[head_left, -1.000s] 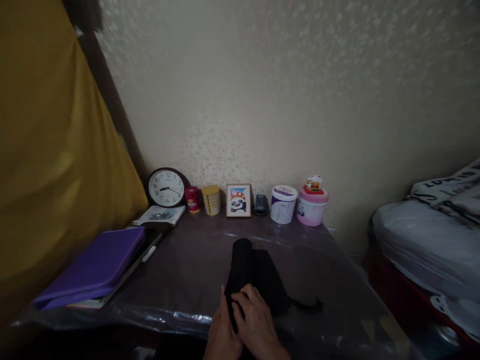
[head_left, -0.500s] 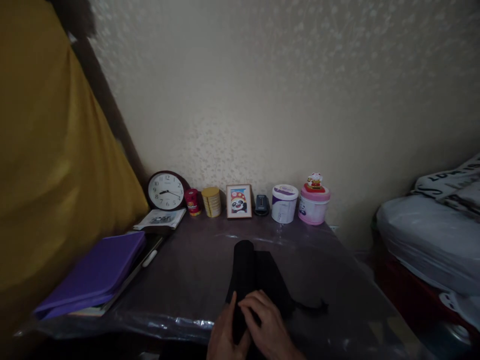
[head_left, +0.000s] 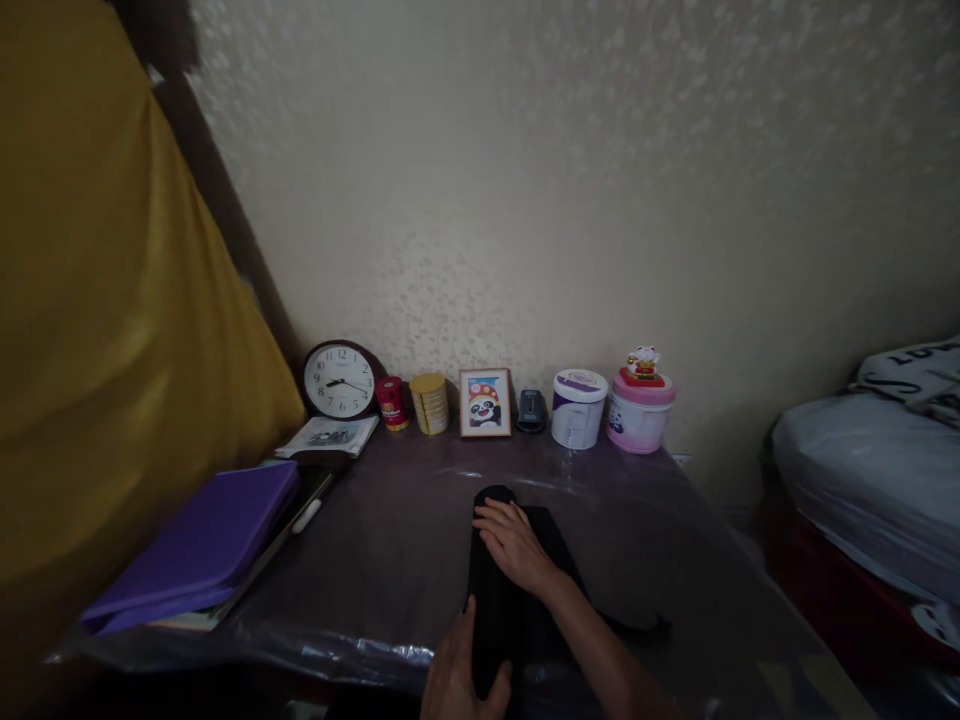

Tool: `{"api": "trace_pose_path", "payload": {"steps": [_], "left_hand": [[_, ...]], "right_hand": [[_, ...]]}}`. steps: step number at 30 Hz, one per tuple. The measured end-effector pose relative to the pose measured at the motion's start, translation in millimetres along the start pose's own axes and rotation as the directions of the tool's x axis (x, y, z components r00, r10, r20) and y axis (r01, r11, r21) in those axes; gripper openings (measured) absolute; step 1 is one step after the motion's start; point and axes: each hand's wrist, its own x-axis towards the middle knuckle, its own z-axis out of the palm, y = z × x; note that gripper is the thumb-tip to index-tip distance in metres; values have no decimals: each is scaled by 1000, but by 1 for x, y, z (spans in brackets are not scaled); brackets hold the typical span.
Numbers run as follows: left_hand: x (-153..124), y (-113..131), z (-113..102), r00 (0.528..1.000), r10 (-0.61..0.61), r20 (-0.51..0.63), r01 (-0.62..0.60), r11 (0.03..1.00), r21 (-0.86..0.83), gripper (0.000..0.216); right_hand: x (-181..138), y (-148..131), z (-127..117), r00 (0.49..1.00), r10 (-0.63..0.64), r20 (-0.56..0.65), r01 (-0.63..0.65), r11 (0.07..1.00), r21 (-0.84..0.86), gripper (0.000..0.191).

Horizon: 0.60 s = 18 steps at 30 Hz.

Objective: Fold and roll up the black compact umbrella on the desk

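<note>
A black cloth (head_left: 491,590), partly rolled into a thick tube, lies lengthwise on the table. Its flatter part spreads to the right, and a thin black strap trails off that side. My right hand (head_left: 514,545) rests across the far end of the roll, fingers stretched out over its top. At the near end, my left hand (head_left: 454,670) holds the roll's left side, with its thumb over the cloth. The lower part of this hand runs out of the picture.
A clock (head_left: 339,380), red can (head_left: 391,405), yellow tin (head_left: 429,405), picture frame (head_left: 485,403) and white tub (head_left: 579,410) stand along the wall. A figurine (head_left: 643,366) tops a pink tub (head_left: 640,415). Purple folders (head_left: 195,540) lie at left on a plastic-covered table (head_left: 375,560).
My right hand has moved from the near end of the roll, beside my left hand, forward to its far end and flattened. My left hand stays at the near end. The view has shifted slightly.
</note>
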Motion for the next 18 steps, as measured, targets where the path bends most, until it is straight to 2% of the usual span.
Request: {"api": "trace_pose_path", "payload": {"steps": [5,10,14,18], "left_hand": [[2,6,-6,998,-30,47,31,999,-33,62],[2,8,-6,998,-42,49,44,998,-41,62],[2,10,-10,997,-36,65,39,998,-46,63],[5,12,-18,983,-50,177,61,996,-62,67]], "right_hand": [[23,17,7,996,91,-4,-91,996,-17,27],[33,23,8,970,226,-92,-227,974,-6,33],[25,36,-6,904,387,-180,-387,921,38,38],[-8,54,-24,809,536,-240,-524,844,117,39]]}}
